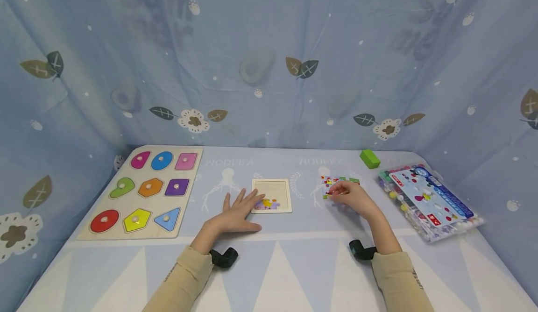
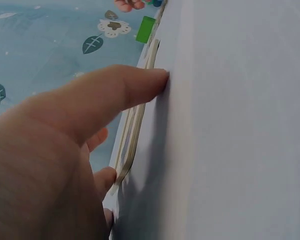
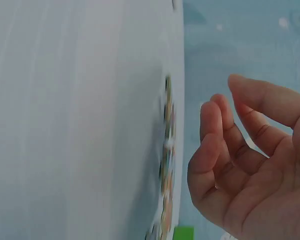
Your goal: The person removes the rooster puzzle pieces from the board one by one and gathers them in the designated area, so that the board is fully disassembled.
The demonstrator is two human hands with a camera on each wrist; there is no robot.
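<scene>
My left hand [image 1: 236, 215] lies spread, its fingers over the left edge of a small square wooden puzzle tray [image 1: 272, 187]. A few joined jigsaw pieces [image 1: 271, 204], yellow and purple, sit in the tray's lower part. The left wrist view shows the thumb [image 2: 140, 85] straight beside the tray's edge. My right hand [image 1: 354, 198] hovers over a cluster of colourful loose jigsaw pieces [image 1: 327, 181] right of the tray and partly hides them. In the right wrist view its fingers [image 3: 210, 120] bend loosely, thumb apart, and no piece shows between them.
A wooden shape board [image 1: 185, 200] with knobbed coloured shapes lies at the left. At the right is a clear plastic case [image 1: 428, 230] of coloured beads with a printed sheet. A green block [image 1: 370, 159] stands at the back right, before the blue curtain [image 1: 269, 92].
</scene>
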